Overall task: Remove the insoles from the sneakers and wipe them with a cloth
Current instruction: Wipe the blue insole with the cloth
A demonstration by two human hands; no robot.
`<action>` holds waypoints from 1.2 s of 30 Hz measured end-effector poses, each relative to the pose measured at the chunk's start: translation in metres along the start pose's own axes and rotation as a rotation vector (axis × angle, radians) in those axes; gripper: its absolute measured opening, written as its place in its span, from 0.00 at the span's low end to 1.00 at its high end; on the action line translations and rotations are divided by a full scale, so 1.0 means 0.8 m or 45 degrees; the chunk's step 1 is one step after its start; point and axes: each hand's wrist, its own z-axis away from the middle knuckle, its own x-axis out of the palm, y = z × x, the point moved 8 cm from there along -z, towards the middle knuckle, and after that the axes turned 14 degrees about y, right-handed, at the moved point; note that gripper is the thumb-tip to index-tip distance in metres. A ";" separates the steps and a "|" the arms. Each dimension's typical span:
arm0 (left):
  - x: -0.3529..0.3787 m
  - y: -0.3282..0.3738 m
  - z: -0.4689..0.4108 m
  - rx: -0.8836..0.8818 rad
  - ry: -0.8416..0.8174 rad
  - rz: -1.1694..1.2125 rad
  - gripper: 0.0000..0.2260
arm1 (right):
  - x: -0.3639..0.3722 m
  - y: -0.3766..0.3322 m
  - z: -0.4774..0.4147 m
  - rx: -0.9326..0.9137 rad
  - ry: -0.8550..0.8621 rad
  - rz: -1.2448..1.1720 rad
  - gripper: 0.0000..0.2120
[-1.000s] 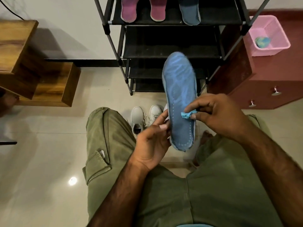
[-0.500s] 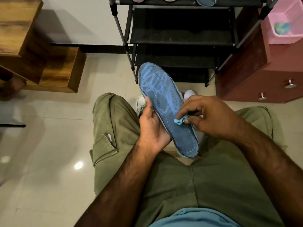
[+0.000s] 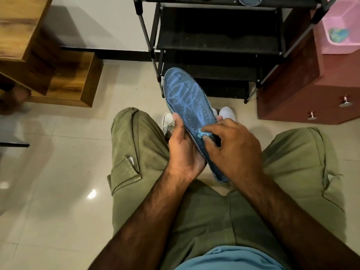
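Above pale floor tiles (image 3: 58, 152) near the black shoe rack (image 3: 218, 41), cradling the blue insole (image 3: 187, 98) mid-length in the curled left hand (image 3: 183, 151), pinching a cloth (image 3: 203, 134) onto it with the right hand (image 3: 235, 151), judging it light, floppy, best gripped by its edges.

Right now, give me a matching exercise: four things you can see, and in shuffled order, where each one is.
Things:
1. blue insole
2. cloth
3. white sneakers
4. pink basket

Places:
A. on the floor between the person's legs
B. on top of the red cabinet
C. pinched by the right hand
D. gripped by the left hand

Pairs: 1-D, 2-C, 3-A, 4-B
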 end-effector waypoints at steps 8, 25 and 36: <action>0.000 0.005 0.000 0.000 0.016 0.011 0.35 | 0.002 0.000 0.003 0.034 -0.056 -0.057 0.09; 0.007 0.008 0.006 -0.042 -0.005 -0.014 0.28 | 0.008 0.009 0.023 0.087 -0.093 -0.129 0.10; 0.020 0.007 0.013 0.025 0.002 -0.177 0.27 | -0.005 0.025 0.002 0.119 0.042 0.110 0.12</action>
